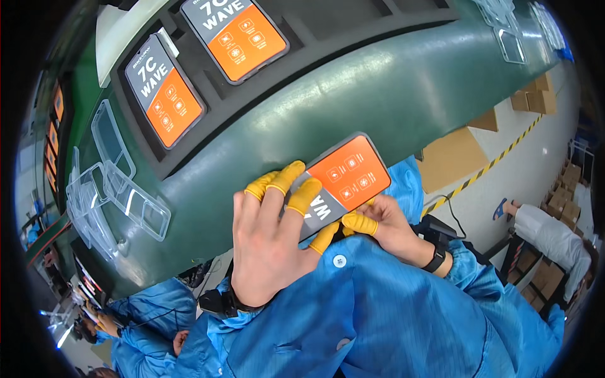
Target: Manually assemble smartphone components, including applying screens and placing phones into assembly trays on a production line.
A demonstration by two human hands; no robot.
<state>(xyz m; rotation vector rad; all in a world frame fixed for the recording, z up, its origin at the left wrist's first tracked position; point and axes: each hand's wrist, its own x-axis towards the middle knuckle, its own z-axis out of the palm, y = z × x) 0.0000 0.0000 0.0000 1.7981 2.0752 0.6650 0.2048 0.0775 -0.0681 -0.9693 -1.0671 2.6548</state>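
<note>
A smartphone [353, 173] with an orange and grey printed screen film lies tilted between my hands, close to my body at the table's near edge. My left hand [268, 236], in yellow finger cots, spreads over its left end and grips it from above, thumb at the lower edge. My right hand [381, 227], also with yellow finger cots, pinches the phone's near long edge; some of its fingertips are hidden beneath the phone. Two similar phones, one nearer [165, 94] and one farther [239, 41], rest in a black foam tray [296, 53] beyond my hands.
Clear phone cases [113, 195] pile up on the green table [265, 135] at left, with more clear cases [507, 38] at far right. Cardboard boxes [454, 157] stand on the floor beyond the table edge. A co-worker in a blue sleeve [145, 321] sits at lower left; another person [551, 230] is at right.
</note>
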